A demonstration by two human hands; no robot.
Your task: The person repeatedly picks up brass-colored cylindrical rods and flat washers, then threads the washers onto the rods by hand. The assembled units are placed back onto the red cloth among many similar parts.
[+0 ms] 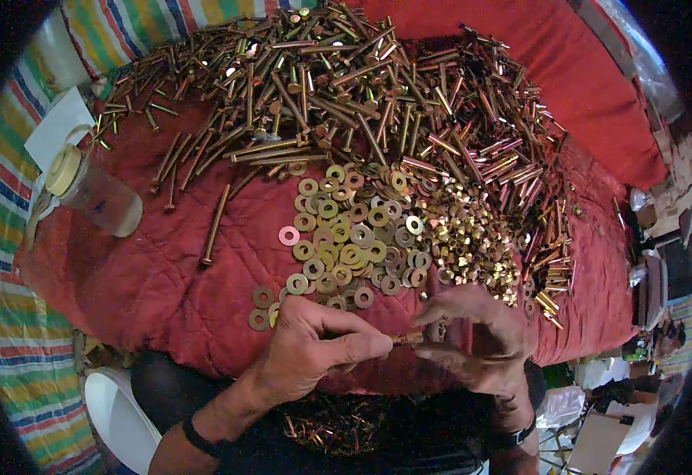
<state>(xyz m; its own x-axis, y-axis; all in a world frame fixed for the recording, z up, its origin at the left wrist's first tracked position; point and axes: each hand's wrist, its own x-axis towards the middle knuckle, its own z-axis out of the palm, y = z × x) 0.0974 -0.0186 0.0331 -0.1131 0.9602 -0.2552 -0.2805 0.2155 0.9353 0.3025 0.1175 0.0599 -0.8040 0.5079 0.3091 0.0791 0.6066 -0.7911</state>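
My left hand [318,348] is closed, thumb against the fingers, around a bolt [405,338] whose brassy end sticks out to the right. The rest of that bolt is hidden by the fingers. Facing it, my right hand [480,336] curves with thumb and fingers apart around the bolt's end; I cannot make out anything gripped in it. Just beyond both hands lies a spread of flat washers [350,253], with a heap of small brassy nuts [472,237] to their right. A large pile of long bolts [346,79] rises behind.
Everything rests on a red quilted cloth [164,285]. One loose bolt [217,226] lies apart at left, near a clear jar with a yellowish lid [112,202]. More bolted hardware [334,431] sits in my lap. A white chair [120,412] stands at lower left.
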